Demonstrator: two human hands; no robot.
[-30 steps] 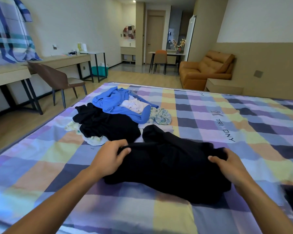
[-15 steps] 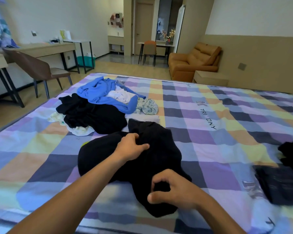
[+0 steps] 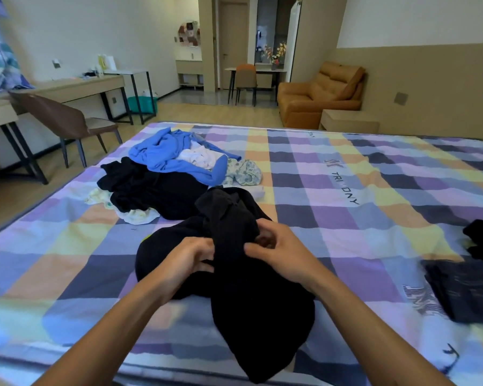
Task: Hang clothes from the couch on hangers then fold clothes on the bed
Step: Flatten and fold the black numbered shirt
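A black garment (image 3: 251, 302) lies bunched on the checked bed (image 3: 346, 218) in front of me, its lower part hanging over the near edge. My left hand (image 3: 187, 260) grips a fold of it on the left. Close beside it, my right hand (image 3: 279, 249) pinches the cloth near the garment's middle. Farther back sits a heap of unfolded clothes: a blue top (image 3: 165, 157), a black piece (image 3: 151, 190), white items (image 3: 201, 157) and a floral cloth (image 3: 246, 171).
Folded dark clothes (image 3: 469, 288) lie at the bed's right edge. An orange couch (image 3: 321, 96) and a low side table (image 3: 349, 121) stand beyond the bed. A brown chair (image 3: 64, 121) and desks line the left wall.
Both hands came together at the garment's middle; the right hand moved up from the near edge and the cloth is now gathered into a taller bunch.
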